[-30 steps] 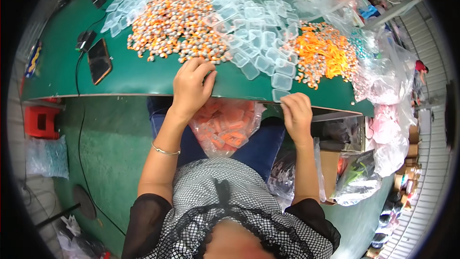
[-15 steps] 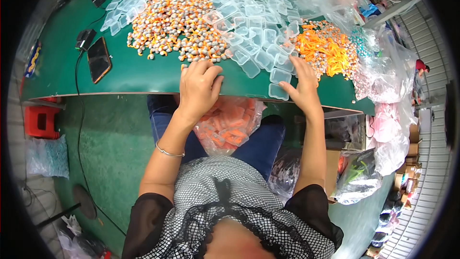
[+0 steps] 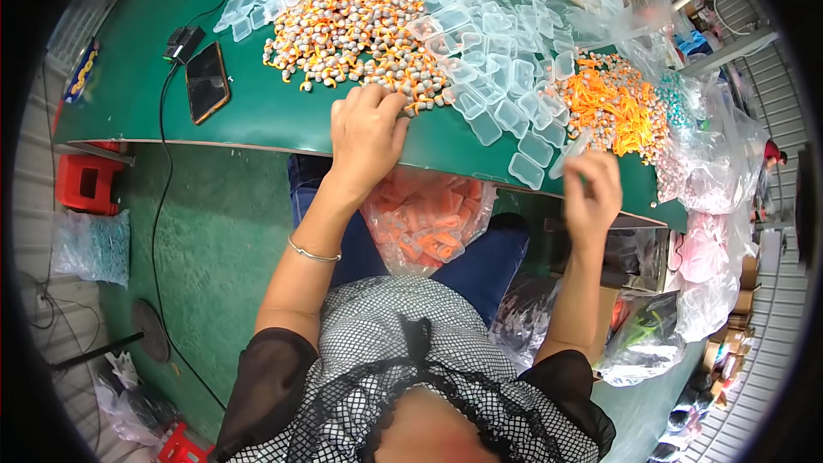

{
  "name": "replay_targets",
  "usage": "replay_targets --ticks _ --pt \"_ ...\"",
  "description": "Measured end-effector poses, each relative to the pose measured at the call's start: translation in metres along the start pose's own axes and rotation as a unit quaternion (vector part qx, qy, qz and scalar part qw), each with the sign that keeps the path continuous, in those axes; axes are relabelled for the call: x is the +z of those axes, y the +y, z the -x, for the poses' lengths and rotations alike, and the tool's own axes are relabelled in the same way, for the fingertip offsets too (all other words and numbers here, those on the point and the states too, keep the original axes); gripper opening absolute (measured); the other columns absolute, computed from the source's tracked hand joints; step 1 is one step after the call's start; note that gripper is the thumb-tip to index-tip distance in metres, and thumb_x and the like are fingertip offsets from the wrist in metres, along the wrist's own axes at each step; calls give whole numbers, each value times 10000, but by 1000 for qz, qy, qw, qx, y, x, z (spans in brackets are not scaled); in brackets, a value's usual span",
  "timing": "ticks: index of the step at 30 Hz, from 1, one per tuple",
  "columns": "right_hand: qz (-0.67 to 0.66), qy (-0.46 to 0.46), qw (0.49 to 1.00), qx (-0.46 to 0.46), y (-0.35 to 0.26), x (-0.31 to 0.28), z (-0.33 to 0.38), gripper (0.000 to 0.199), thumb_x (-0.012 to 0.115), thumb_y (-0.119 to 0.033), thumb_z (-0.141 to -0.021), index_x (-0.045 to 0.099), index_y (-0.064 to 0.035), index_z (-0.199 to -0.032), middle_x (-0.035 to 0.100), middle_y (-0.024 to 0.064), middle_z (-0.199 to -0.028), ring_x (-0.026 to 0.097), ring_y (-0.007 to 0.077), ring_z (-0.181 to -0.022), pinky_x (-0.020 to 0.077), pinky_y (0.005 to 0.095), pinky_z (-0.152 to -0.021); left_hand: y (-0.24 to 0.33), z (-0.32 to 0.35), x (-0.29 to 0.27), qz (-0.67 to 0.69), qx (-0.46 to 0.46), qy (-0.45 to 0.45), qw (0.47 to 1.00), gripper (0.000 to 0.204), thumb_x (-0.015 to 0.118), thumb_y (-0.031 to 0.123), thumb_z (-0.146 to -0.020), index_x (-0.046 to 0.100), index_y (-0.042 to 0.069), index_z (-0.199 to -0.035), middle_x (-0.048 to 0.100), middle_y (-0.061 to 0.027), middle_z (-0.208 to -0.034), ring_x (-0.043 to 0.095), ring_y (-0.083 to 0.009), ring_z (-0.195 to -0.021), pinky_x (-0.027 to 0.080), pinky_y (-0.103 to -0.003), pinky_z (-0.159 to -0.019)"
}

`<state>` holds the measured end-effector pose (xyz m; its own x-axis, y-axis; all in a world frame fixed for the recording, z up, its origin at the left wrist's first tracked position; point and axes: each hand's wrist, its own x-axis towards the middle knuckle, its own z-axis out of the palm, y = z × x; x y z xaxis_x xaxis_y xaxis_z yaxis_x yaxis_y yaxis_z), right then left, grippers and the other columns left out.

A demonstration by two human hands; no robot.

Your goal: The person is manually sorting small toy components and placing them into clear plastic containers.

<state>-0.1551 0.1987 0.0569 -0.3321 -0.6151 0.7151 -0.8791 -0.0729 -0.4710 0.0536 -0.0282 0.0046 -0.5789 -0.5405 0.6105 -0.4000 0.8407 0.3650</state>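
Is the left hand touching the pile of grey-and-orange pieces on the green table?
Touching. The head view shows the left hand with fingertips resting on the near edge of the grey-and-orange pile.

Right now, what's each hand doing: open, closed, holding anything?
Left hand: fingers curled down onto the near edge of the grey-and-orange pile; grip on a piece cannot be told.
Right hand: closed on a clear plastic case.

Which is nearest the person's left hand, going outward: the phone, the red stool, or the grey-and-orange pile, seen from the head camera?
From the left hand:
1. Grey-and-orange pile: on the green table, touching the fingertips.
2. Phone: flat on the table, off to the left.
3. Red stool: on the floor below the table's left edge, farthest.
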Motion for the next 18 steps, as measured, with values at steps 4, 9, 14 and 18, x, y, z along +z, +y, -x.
replay_targets --ticks 4,9,14,18 --pt "-10 -88 981 -172 -21 29 13 323 700 133 -660 695 -31 -939 605 106 -845 621 276 -744 512 357 -646 5 -6 12 -37 15 11 999 189 773 126 -752 687 130 -920 609 -21 -902 586 -240 -872 395 -404 -722" --pt "2 -162 965 -204 -11 55 10 262 690 -16 -688 659 -29 -948 617 96 -899 643 304 -816 530 395 -693 9 -5 15 -87 14 -6 996 158 766 124 -754 695 126 -894 609 -23 -882 592 -242 -857 400 -408 -712" --pt "62 -93 972 -209 15 64 9 262 705 -5 -668 659 -35 -924 601 88 -873 634 291 -797 518 388 -687 9 -3 16 -79 19 7 997 157 760 131 -764 693 120 -906 627 -27 -868 612 -245 -853 406 -408 -701" --pt "49 -33 978 -202 -2 57 25 303 709 85 -652 684 -35 -929 602 88 -856 618 280 -759 509 373 -683 8 -5 18 -76 52 47 995 111 737 182 -769 644 127 -791 597 -27 -764 606 -241 -756 401 -418 -658"
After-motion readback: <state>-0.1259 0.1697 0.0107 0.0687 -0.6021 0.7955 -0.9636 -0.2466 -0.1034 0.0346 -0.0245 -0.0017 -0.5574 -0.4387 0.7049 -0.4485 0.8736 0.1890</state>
